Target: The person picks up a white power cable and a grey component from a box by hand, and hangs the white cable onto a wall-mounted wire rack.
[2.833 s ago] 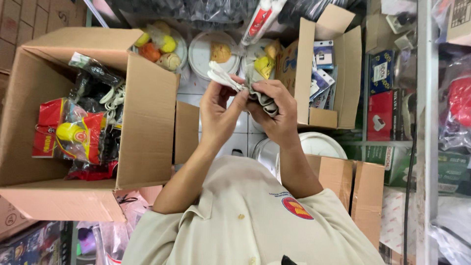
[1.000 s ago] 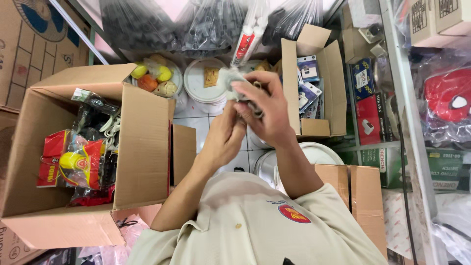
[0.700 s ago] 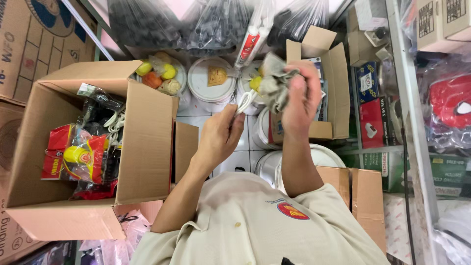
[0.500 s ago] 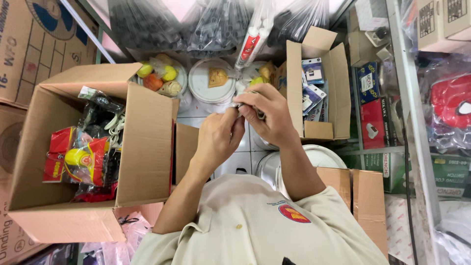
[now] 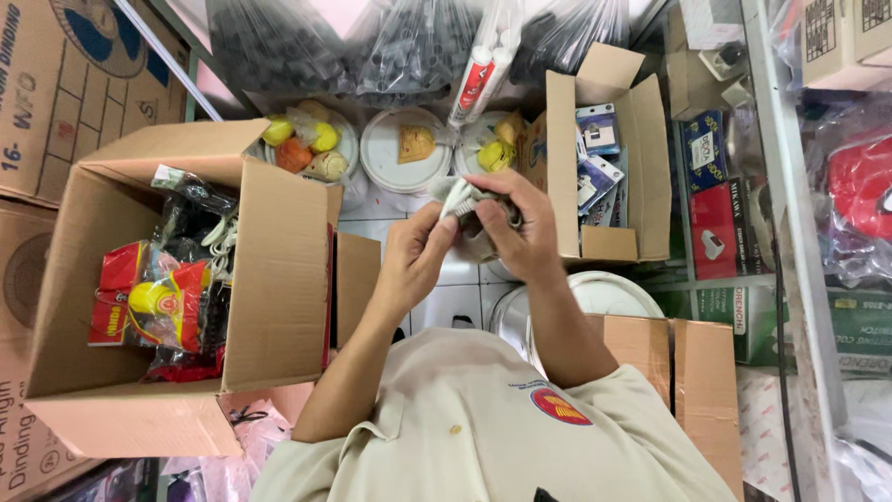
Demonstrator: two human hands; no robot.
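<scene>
Holding a small clear plastic packet w/ white pieces (image 5: pixel 462 197) up in front of the chest, both hands meet over the floor tiles. Left hand (image 5: pixel 418 253) pinches its edge w/ thumb & fingertips; right hand (image 5: pixel 514 228) has fingers curled round the crumpled rest. Left: open cardboard box (image 5: pixel 279 270) w/ red-yellow packs (image 5: pixel 149 302). Beyond: white tubs (image 5: pixel 404 149), smaller box (image 5: pixel 641 158).

From my remote view I count two hands, left (image 5: pixel 415 256) and right (image 5: pixel 513 232), sharing one plastic-wrapped bundle (image 5: pixel 462 200). Open cardboard boxes: two, a large box (image 5: pixel 279 270) at left and a small box (image 5: pixel 641 158) at right. White round lids: two, a bare-topped lid (image 5: pixel 390 153) and a fruit-topped lid (image 5: pixel 346 144). Sealant tubes (image 5: pixel 474 82): two. Clear bags of dark parts (image 5: pixel 418 42): three.
</scene>
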